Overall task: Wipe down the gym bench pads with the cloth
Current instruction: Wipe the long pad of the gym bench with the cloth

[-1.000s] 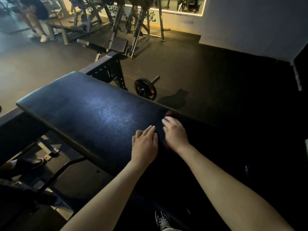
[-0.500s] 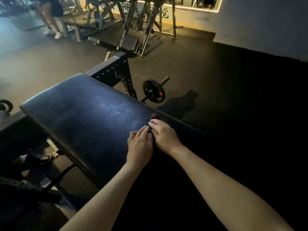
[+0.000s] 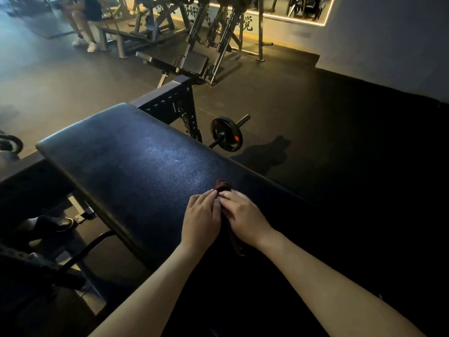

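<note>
Both hands stay close together on the bench pad [image 3: 136,166], near its far edge, but more of the dark red cloth [image 3: 223,186] shows now: a bunch pokes out past the fingertips and a strip trails back toward the near edge. The right hand [image 3: 245,216] lies over the cloth, fingers fairly straight, pressing down. The left hand [image 3: 200,220] now bends its fingers in against the cloth, though whether it pinches, I cannot tell. The weight plate [image 3: 227,135] sits on the floor beyond.
</note>
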Demonstrator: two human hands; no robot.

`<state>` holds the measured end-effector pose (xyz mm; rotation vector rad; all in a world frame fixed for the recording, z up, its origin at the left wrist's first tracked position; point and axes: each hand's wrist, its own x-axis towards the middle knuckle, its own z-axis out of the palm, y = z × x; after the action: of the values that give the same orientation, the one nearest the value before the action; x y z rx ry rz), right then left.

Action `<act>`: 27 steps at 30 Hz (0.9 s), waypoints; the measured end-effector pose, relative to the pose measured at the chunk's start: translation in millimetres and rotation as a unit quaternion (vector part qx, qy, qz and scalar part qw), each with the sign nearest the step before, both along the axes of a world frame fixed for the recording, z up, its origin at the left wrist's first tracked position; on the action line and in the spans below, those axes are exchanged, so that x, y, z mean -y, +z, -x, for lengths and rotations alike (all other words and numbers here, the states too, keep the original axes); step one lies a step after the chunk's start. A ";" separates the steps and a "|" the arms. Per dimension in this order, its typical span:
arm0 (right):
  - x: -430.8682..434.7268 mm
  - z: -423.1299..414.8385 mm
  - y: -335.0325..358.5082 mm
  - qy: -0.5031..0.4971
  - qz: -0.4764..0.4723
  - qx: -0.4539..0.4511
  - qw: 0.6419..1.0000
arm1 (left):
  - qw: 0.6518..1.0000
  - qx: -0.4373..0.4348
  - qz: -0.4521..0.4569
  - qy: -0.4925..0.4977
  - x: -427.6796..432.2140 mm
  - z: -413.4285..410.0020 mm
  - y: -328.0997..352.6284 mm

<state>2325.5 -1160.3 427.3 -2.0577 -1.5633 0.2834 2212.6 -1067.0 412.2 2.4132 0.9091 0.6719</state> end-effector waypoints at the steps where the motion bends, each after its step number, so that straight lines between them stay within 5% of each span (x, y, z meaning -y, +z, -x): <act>1: 3.1 -5.6 0.5 -0.005 0.000 0.013 1.000 | 1.000 0.000 -0.003 -0.005 2.1 3.1 -0.4; 6: 14.3 -35.1 2.6 -0.202 0.022 0.019 0.979 | 0.998 -0.031 -0.045 -0.010 17.4 24.0 1.6; 17: 52.0 83.9 1.7 -0.006 -0.022 0.017 1.000 | 0.998 0.066 0.018 0.008 50.6 90.4 -2.9; 22: 55.0 47.9 6.3 -0.194 0.006 0.018 0.981 | 0.996 0.083 0.002 0.011 65.5 121.7 -14.2; 27: 68.1 121.8 -0.2 -0.109 -0.043 0.029 0.993 | 0.995 0.098 -0.010 -0.003 89.6 150.7 -31.4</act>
<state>2203.7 -1228.3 427.0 -2.1612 -1.3430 0.0748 2061.9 -1156.6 380.8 2.3161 0.8177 0.9010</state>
